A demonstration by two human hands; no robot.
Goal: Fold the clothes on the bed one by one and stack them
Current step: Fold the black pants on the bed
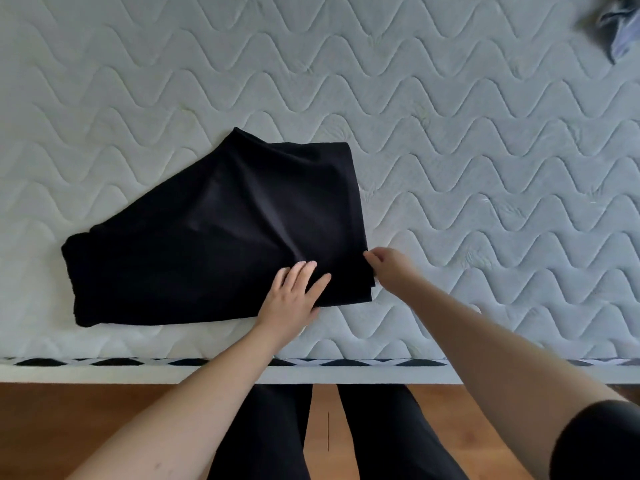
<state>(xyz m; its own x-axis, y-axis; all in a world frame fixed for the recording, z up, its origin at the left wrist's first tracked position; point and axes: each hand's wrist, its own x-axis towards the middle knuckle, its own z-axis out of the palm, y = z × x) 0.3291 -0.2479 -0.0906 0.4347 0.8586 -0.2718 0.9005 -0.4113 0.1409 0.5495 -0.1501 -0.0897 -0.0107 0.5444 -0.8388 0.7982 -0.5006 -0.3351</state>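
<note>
One soft black garment (pixel 214 237), folded and creased, lies on the wavy-quilted bed (pixel 485 150); left hand (pixel 294 292) presses flat, fingers straight, right hand (pixel 388 268) pinches its corner; one grey garment (pixel 616 26) far off

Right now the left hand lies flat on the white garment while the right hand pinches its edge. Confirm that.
Not quite: the garment is black, not white, as the head view shows. The rest stands: the left hand lies flat on it while the right hand pinches its right edge.
</note>
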